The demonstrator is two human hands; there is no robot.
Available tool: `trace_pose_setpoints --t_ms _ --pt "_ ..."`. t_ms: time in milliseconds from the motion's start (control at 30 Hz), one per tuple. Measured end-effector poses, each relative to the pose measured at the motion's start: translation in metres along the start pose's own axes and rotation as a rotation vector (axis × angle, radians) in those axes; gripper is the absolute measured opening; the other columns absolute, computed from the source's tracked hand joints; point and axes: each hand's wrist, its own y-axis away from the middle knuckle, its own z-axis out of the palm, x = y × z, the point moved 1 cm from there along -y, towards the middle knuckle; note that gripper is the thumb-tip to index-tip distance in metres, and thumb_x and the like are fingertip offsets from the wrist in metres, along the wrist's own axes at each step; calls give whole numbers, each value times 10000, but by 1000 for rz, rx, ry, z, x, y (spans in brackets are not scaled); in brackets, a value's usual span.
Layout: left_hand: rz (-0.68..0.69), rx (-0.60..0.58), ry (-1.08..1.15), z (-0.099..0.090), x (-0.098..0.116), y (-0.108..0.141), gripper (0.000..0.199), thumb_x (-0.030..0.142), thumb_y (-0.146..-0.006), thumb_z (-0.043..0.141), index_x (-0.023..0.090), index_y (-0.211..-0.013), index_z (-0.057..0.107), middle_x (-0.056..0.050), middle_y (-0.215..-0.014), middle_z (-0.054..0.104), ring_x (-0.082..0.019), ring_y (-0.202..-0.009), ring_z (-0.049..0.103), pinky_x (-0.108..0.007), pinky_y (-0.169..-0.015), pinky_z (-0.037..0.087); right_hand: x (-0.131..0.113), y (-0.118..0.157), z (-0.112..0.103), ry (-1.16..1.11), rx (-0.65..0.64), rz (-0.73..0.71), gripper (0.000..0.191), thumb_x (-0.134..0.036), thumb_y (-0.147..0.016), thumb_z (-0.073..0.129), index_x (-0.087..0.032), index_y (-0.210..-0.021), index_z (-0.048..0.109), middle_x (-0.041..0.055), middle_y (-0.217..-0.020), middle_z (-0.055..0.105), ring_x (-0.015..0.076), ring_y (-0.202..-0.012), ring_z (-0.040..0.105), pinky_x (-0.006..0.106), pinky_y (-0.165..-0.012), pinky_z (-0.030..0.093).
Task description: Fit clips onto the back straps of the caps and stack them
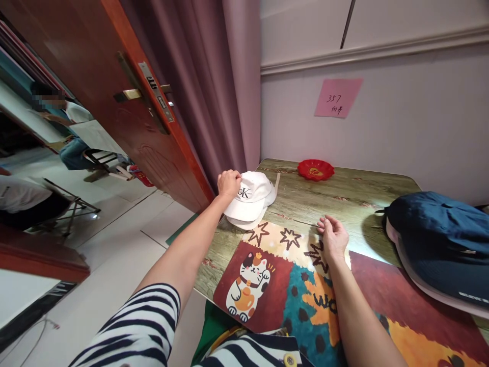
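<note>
One white cap (256, 184), at ten o'clock from the empty, loosely open right hand (334, 237), is apparently adjusted by the bent-fingered left hand (228, 184), its pinch unclear, a steady hold seemingly called for next.

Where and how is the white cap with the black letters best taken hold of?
Pinch the white cap by its upper brim, probably from the near side: the brim juts out there, beyond the rounded crown. A second brim shows just below, so best pinch only the upper one.
</note>
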Motion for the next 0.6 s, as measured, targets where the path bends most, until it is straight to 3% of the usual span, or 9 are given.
trace_pose_setpoints --t_ms 200,333,467,600 --pt "250 142 100 -50 34 -1 88 201 -872 601 227 -835 677 -41 -946 712 -245 -998 618 -386 -908 401 -23 5 8 -110 -72 7 420 -514 -791 749 -183 -1045 697 63 -927 750 147 -748 708 305 -739 600" --pt "316 201 205 -77 65 17 93 173 -879 578 208 -834 651 -43 -938 691 -234 -961 620 -375 -897 412 -51 15 19 -166 -294 156 471 -572 -794 767 -191 -1066 710 108 -1056 763 211 -935 743 357 -882 605" --pt "361 135 376 -82 100 51 93 166 -873 579 204 -817 642 -38 -907 678 -214 -904 624 -343 -855 442 -83 27 32 -337 -595 308 652 -774 -847 563 -218 -1165 684 133 -1279 709 261 -1211 669 407 -1042 540" --pt "395 16 557 -73 125 88 100 163 -853 595 208 -778 643 -33 -839 663 -201 -846 614 -336 -845 460 -101 35 32 -462 -628 315 677 -779 -832 564 -252 -1248 642 86 -1299 708 283 -1284 618 465 -1069 520"
